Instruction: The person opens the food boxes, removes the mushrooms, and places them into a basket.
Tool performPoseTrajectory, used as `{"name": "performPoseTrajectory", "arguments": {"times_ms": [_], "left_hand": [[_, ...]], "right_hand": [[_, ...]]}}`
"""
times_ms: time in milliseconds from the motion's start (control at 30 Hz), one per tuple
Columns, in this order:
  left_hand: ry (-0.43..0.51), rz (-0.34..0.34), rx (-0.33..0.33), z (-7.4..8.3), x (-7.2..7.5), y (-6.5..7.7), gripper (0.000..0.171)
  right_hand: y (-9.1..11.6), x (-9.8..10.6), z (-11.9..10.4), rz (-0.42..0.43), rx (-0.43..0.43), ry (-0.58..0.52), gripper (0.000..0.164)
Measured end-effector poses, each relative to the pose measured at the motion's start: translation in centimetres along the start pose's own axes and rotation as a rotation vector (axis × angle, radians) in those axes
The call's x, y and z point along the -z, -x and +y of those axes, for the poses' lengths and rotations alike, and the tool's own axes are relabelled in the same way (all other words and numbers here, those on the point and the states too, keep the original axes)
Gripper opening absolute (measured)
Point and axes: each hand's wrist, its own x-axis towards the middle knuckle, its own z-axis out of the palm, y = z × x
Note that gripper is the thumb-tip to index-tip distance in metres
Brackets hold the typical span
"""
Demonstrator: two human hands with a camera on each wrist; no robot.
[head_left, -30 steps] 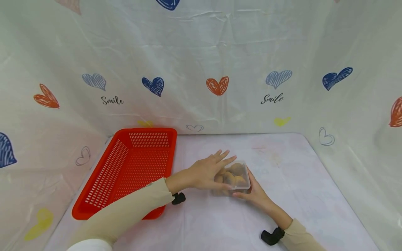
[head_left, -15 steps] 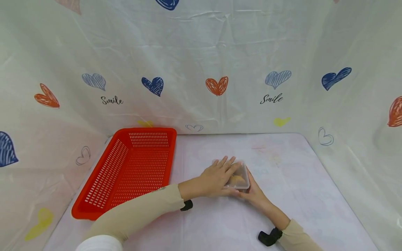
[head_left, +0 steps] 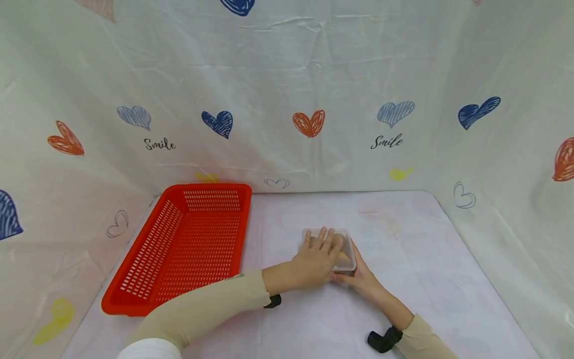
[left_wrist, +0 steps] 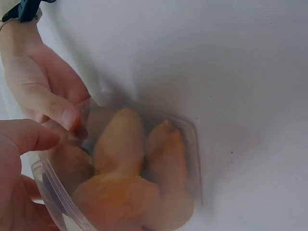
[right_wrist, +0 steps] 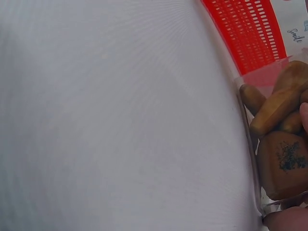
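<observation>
Packing looks done: brown pieces sit inside the clear box, which is on the white surface, right of the red basket. Lid seems to be on; can't tell if fully seated, so that may be left. Left-hand grip lies flat on top, fingers spread, not grasping; right-hand grip holds the box's right side, near corner.

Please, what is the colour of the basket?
The basket is red; it shows best in the head view.
</observation>
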Motion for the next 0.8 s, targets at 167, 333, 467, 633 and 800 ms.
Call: {"name": "performPoseTrajectory", "arguments": {"times_ms": [167,333,467,633,800], "left_hand": [[-0.098,0.028,-0.011,0.8,-0.2,-0.2,0.080],[-0.158,0.041,0.004,1.4,-0.5,-0.4,0.075],[-0.247,0.028,0.001,1.8,-0.5,-0.3,0.072],[-0.374,0.060,-0.007,2.1,-0.6,-0.1,0.072],[-0.414,0.103,0.001,2.4,-0.6,-0.1,0.068]], "right_hand": [[0.2,-0.1,-0.2,-0.049,-0.042,-0.025,0.111],[0.3,0.0,-0.1,-0.056,-0.037,0.037,0.107],[0.5,0.1,0.0,-0.055,0.000,0.114,0.103],[0.5,0.2,0.1,-0.061,0.034,0.159,0.100],[0.7,0.3,0.1,-0.056,0.059,0.190,0.100]]}}
